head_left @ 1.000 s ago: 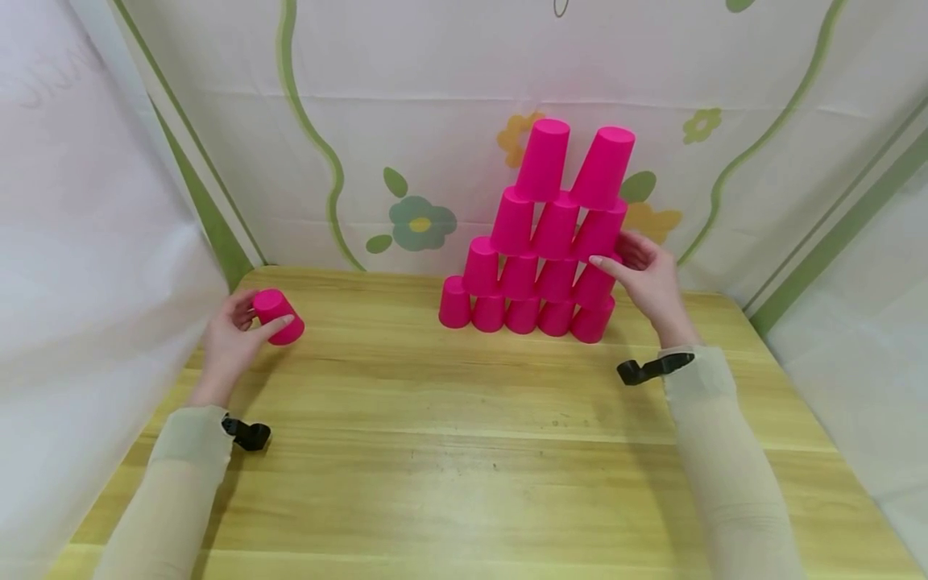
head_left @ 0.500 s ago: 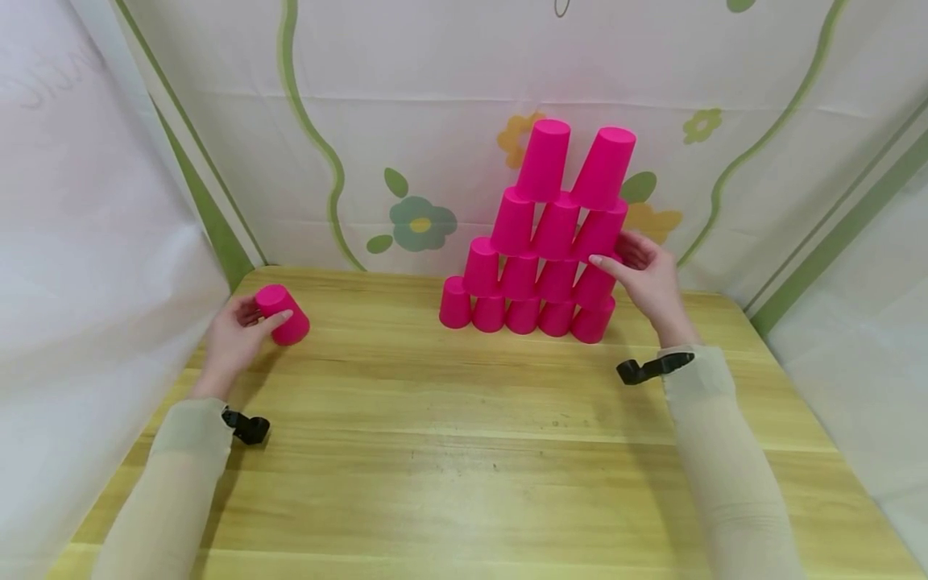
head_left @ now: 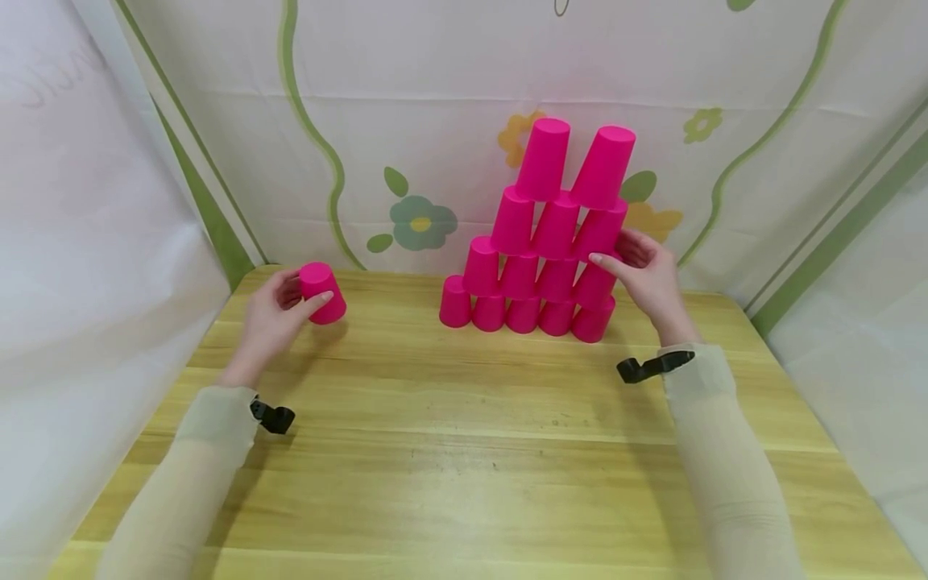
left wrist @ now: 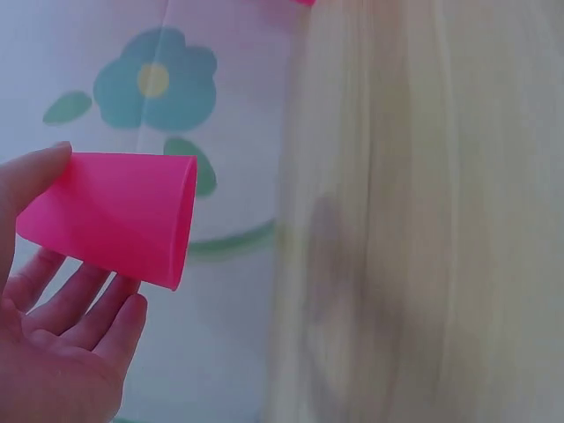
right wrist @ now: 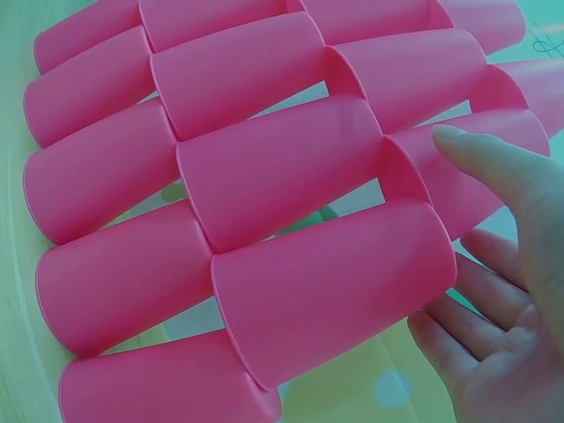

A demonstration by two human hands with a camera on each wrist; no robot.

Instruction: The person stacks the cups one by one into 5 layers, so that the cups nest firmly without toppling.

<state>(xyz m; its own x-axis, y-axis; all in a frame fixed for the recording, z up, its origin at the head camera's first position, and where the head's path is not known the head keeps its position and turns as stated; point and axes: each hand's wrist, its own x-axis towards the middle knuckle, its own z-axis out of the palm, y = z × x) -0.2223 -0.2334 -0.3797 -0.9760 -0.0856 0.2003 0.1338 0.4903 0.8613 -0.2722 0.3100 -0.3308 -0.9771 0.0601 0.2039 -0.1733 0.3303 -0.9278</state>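
Note:
My left hand [head_left: 270, 321] pinches a pink cup [head_left: 324, 295] between thumb and fingers, held mouth down over the left part of the table. In the left wrist view the thumb lies along one side of this cup [left wrist: 115, 218], the fingers under the other. Further right stands a stepped stack of upside-down pink cups [head_left: 557, 229], four rows high with two cups on top. At its right edge is my right hand [head_left: 650, 282], its thumb over the front of a third-row cup [right wrist: 489, 167] and its relaxed fingers by the end of a second-row cup [right wrist: 339, 286].
The stack stands near the back of the wooden table [head_left: 449, 467], close to a white patterned curtain [head_left: 435, 64]. More white fabric [head_left: 87, 242] hangs at the left side. A black wrist camera [head_left: 274, 417] sits on each sleeve.
My left hand has moved right and toward the back with the cup, bringing it more upright. The right hand and the stack have stayed in place.

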